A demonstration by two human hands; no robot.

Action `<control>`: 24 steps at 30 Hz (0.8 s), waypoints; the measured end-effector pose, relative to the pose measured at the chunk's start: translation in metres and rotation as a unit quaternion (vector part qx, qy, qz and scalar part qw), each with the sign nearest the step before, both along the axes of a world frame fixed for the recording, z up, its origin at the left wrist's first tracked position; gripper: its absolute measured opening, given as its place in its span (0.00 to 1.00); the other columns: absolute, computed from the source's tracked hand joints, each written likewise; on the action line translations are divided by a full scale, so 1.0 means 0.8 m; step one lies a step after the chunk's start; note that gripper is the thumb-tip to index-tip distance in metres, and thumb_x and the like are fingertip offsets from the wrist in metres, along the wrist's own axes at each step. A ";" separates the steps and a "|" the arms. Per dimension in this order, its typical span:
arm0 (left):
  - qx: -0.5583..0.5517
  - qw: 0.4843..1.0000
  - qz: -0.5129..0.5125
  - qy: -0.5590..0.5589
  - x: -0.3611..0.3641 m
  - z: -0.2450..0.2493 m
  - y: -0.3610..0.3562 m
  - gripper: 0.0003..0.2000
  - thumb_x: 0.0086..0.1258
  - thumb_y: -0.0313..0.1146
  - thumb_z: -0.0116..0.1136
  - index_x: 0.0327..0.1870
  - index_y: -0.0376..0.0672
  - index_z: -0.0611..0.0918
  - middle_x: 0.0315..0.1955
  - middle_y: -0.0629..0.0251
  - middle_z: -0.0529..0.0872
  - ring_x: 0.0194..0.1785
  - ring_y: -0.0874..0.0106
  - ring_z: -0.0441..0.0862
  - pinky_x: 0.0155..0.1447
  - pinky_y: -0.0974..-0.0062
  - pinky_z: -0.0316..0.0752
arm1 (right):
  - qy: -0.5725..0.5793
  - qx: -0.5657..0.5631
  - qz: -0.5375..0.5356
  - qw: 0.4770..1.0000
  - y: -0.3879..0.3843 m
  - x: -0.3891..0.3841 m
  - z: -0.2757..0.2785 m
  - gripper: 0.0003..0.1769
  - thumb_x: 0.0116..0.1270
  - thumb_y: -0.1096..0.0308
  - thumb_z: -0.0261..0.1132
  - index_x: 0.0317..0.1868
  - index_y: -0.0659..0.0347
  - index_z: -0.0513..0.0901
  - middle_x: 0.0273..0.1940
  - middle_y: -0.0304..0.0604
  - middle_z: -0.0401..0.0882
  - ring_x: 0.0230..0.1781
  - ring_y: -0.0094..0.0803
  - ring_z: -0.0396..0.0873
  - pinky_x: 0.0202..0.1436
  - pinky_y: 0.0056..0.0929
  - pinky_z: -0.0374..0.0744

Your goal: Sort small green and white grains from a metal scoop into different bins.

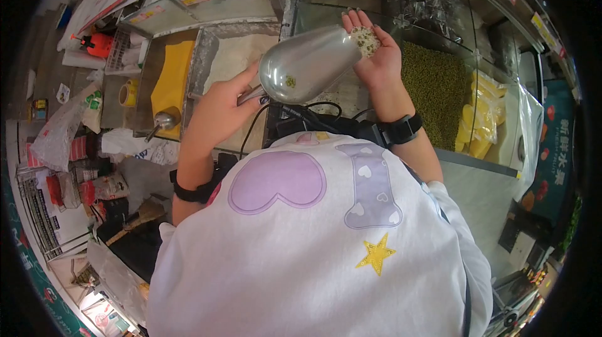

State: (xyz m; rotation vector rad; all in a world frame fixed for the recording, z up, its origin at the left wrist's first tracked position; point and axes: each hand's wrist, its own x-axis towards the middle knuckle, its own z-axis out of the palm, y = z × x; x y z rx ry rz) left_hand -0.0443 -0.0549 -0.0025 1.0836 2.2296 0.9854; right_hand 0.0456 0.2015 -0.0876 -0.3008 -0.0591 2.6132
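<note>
My left hand (219, 108) is wrapped round the handle of a large shiny metal scoop (307, 64). A few green beans (290, 81) lie in the scoop near its handle end. The scoop's mouth points right and reaches the edge of my right hand (380, 64). That hand is turned palm up, slightly cupped, fingers stretched away from me. In its palm sits a small heap of mixed pale and green grains (365, 42). Beneath the scoop, part of a bin with pale contents is hidden.
Left of the scoop are bins of white powder (241, 55) and yellow grain (170, 80), a second metal scoop (165, 121) lying in the latter. On the right stand a bin of green beans (433, 89) and yellow bagged goods (483, 111). Black cables (313, 110) run close below the scoop.
</note>
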 end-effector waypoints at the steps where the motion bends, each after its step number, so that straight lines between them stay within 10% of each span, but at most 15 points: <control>1: -0.051 0.998 -0.006 0.023 0.000 0.003 0.002 0.31 0.57 0.27 0.59 0.66 0.48 0.67 0.28 0.48 0.80 0.31 0.62 0.80 0.42 0.73 0.73 | -0.015 0.025 0.002 1.000 0.000 0.001 0.001 0.27 0.70 0.67 0.41 0.67 0.69 0.58 0.68 0.54 0.59 0.69 0.45 0.59 0.69 0.40 0.61; 18: -0.010 0.999 -0.017 0.029 -0.004 -0.006 -0.002 0.33 0.57 0.26 0.59 0.67 0.51 0.66 0.28 0.48 0.81 0.31 0.61 0.81 0.42 0.74 0.73 | 0.046 -0.015 -0.001 0.999 0.008 0.001 -0.013 0.27 0.70 0.66 0.43 0.67 0.70 0.59 0.67 0.57 0.60 0.66 0.46 0.64 0.65 0.40 0.67; 21: -0.005 1.000 0.001 0.000 0.000 0.000 0.000 0.33 0.57 0.25 0.58 0.67 0.50 0.66 0.27 0.51 0.81 0.31 0.70 0.80 0.42 0.77 0.73 | 0.029 -0.089 -0.001 0.996 0.015 0.004 -0.025 0.22 0.70 0.65 0.45 0.60 0.68 0.67 0.54 0.55 0.73 0.52 0.40 0.76 0.50 0.34 0.77; 24: 0.045 0.999 0.007 -0.030 0.002 0.002 0.001 0.32 0.60 0.18 0.55 0.69 0.41 0.64 0.32 0.68 0.79 0.35 0.81 0.73 0.42 0.82 0.71 | 0.251 -0.094 0.103 0.958 0.028 0.006 -0.055 0.16 0.70 0.63 0.46 0.49 0.64 0.73 0.37 0.48 0.78 0.37 0.32 0.77 0.34 0.29 0.78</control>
